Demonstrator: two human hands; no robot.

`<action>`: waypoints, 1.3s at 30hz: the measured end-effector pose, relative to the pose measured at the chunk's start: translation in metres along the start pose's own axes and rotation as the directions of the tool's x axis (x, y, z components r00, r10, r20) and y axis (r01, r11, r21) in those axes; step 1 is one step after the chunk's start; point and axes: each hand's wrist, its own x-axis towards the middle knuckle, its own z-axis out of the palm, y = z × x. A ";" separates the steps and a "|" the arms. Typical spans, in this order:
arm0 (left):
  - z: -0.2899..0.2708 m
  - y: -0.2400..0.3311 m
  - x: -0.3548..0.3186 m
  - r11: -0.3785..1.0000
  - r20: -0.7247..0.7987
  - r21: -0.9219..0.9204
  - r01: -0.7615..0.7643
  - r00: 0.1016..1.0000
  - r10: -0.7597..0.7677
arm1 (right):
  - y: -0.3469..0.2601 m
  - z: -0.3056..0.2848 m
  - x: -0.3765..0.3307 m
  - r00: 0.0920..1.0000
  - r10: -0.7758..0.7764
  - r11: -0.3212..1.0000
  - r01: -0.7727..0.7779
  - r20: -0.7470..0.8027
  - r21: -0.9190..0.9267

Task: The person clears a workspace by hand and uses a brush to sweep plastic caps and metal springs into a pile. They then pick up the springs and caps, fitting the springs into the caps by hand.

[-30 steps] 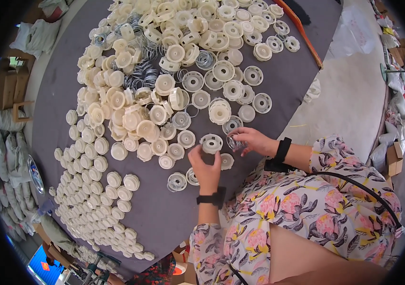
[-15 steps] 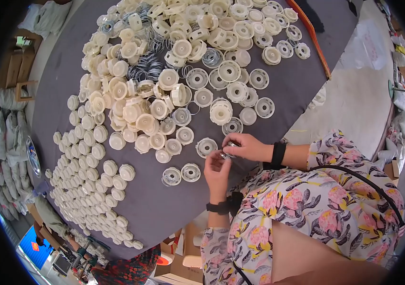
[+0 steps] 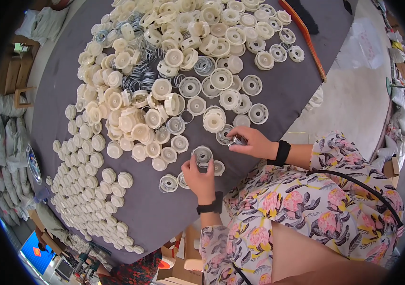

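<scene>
My left hand rests over the table's near side, its thumb and fingers curled round the near edges of a round plastic housing. Grey shows inside that housing; I cannot tell whether it is a spring. Between the fingertips of my right hand is a small bundle of shiny wire springs. Just beyond it lies a round housing with a hole. Beside my left hand sits a pale disc, and a holed housing lies to its left.
Cream plastic housings pile up toward the far side of the grey-covered table, with loose wire springs among them. Rows of white caps cover the left part. An orange-brown strip lies along the far right edge.
My hands have come apart. The left has moved left onto a round housing, while the right has shifted slightly right, still holding the springs. The whole view has shifted a little.
</scene>
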 end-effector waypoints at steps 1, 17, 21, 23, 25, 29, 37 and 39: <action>0.001 0.005 0.000 0.998 -0.072 0.017 -0.064 0.995 0.065 | 0.006 -0.002 0.000 1.000 0.003 1.000 -0.003 -0.010 -0.001; 0.041 0.085 0.005 0.821 0.318 -0.557 -0.122 0.882 0.347 | 0.026 -0.056 -0.018 0.802 0.388 0.577 -0.595 0.454 0.559; 0.053 0.090 0.001 0.771 0.489 -0.601 0.211 0.860 0.145 | 0.036 -0.068 -0.017 0.822 0.335 0.683 -0.549 0.461 0.482; 0.057 0.100 0.002 0.724 0.518 -0.625 0.291 0.848 0.107 | 0.039 -0.074 -0.016 0.851 0.314 0.741 -0.497 0.420 0.453; 0.062 0.107 0.002 0.672 0.547 -0.643 0.367 0.834 0.068 | 0.042 -0.079 -0.017 0.846 0.358 0.666 -0.528 0.395 0.528; 0.070 0.119 0.004 0.542 0.567 -0.691 0.477 0.823 -0.001 | 0.053 -0.100 -0.019 0.835 0.393 0.665 -0.547 0.384 0.509; 0.085 0.128 0.017 -0.196 0.930 -0.332 0.923 0.355 0.095 | 0.041 -0.132 -0.023 0.991 -0.070 0.998 0.070 0.116 0.003; 0.089 0.131 0.016 -0.210 0.938 -0.302 0.930 0.330 0.110 | 0.049 -0.132 -0.025 0.989 -0.053 0.999 0.054 0.137 -0.003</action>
